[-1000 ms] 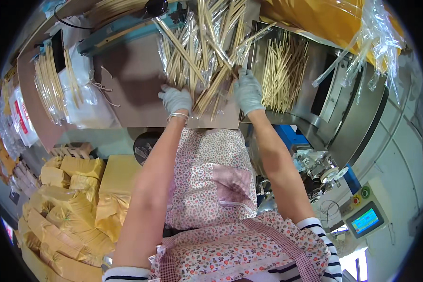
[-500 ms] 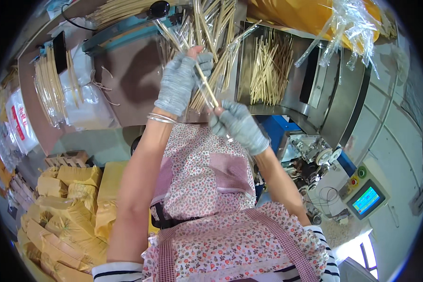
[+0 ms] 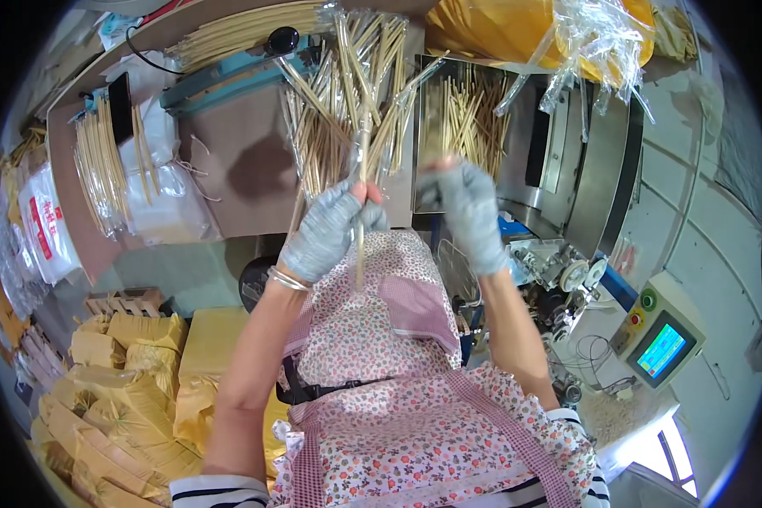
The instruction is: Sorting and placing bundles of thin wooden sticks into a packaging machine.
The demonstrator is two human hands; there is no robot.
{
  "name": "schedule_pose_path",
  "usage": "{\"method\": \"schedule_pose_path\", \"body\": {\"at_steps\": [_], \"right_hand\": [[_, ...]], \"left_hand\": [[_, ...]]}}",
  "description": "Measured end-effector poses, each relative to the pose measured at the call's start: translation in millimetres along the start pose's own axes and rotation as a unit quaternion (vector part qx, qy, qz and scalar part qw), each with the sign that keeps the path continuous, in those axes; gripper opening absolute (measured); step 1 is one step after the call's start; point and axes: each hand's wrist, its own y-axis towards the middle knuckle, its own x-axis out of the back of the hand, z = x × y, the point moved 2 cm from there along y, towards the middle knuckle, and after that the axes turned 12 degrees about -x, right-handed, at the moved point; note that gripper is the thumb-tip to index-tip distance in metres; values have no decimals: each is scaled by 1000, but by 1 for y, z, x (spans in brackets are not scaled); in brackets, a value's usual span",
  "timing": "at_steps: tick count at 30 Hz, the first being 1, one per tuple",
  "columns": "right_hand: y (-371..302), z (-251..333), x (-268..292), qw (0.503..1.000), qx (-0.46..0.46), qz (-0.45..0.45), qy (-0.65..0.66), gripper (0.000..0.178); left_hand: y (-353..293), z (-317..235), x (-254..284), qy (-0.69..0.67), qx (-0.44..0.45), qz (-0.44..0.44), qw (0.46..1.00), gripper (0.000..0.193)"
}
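Observation:
My gloved left hand (image 3: 334, 229) is closed, thumb pinching pale wooden chopsticks in a clear plastic sleeve (image 3: 363, 152), which stick out above and below the fist. Apart from it, at the near edge of a metal tray, hovers my gloved right hand (image 3: 472, 212); motion smears its fingers, and whether they hold anything is unclear. Loose chopsticks (image 3: 474, 118) fill the tray behind that hand. Beyond my left hand, many sleeved chopsticks (image 3: 317, 127) lie in a crisscross heap on the table.
A blue-green bar-shaped device (image 3: 220, 85) lies behind a black phone (image 3: 120, 108) and bundled sticks (image 3: 100, 169). Clear plastic sleeves (image 3: 601, 42) hang over a yellow sack (image 3: 483, 34) at far right. Machinery (image 3: 559, 279) and a control screen (image 3: 665, 351) stand to the right; yellow packages (image 3: 127, 398) are stacked left.
My left hand has come down nearer to me, and the sleeved chopsticks now stand more upright. My right hand has let go of their lower end and moved right and away toward the tray.

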Motion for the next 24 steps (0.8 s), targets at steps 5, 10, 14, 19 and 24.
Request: {"method": "schedule_pose_path", "body": {"at_steps": [5,10,14,19,24], "right_hand": [[40,19,-7,982,-34,176,62,23],[88,4,-1,970,-29,138,200,17],[125,10,15,977,-73,18,199,16],[135,-12,11,972,-82,82,203,20],[123,-17,12,968,-70,139,196,29]], "left_hand": [[-16,11,-10,19,100,73,992,33],[-40,18,11,-48,149,60,986,28],[-61,19,92,83,42,-194,977,19],[40,-16,139,239,-91,-320,912,16],[154,-2,130,430,-198,-366,801,47]]}}
